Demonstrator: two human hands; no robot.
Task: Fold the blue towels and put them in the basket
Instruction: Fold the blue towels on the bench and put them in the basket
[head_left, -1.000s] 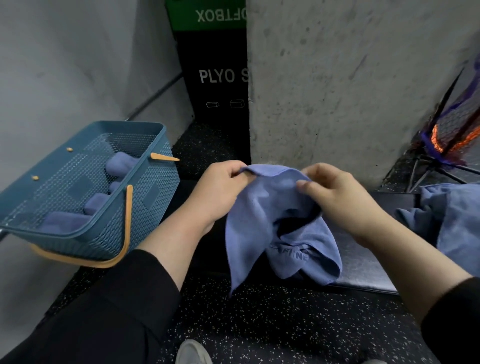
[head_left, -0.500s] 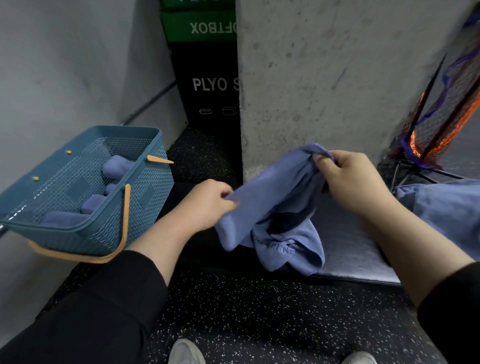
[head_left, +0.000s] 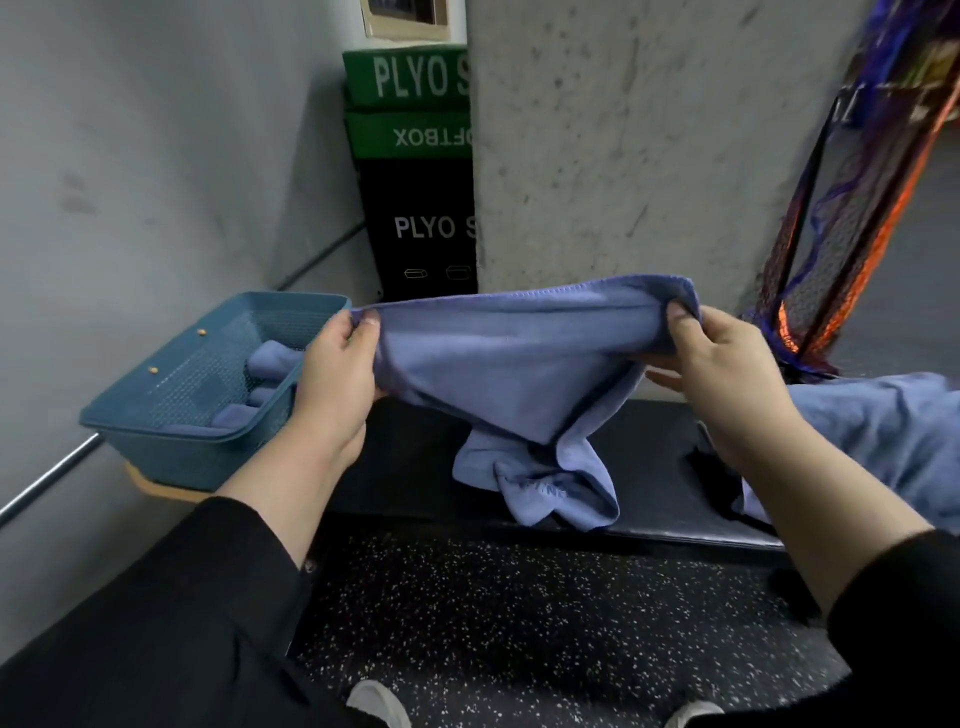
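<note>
A blue towel (head_left: 509, 364) hangs stretched between my hands above a dark padded bench (head_left: 654, 467). My left hand (head_left: 337, 374) pinches its left top corner, and my right hand (head_left: 727, 374) pinches the right top corner. The towel's lower part droops in a bunch onto the bench. A teal basket (head_left: 171, 421) with a tan handle stands at the left and holds several rolled blue towels (head_left: 270, 358). More blue towels (head_left: 883, 431) lie in a heap on the bench at the right.
A concrete pillar (head_left: 623, 145) rises straight ahead. Green and black plyo boxes (head_left: 415, 171) stand behind the basket. A folded mesh net (head_left: 841, 218) with orange and purple trim leans at the right. A metal rail (head_left: 47, 478) runs along the left wall. Speckled black floor lies below.
My hands have moved apart and upward, pulling the towel's top edge from a bunched clump into a straight taut line. The view has tilted up a little.
</note>
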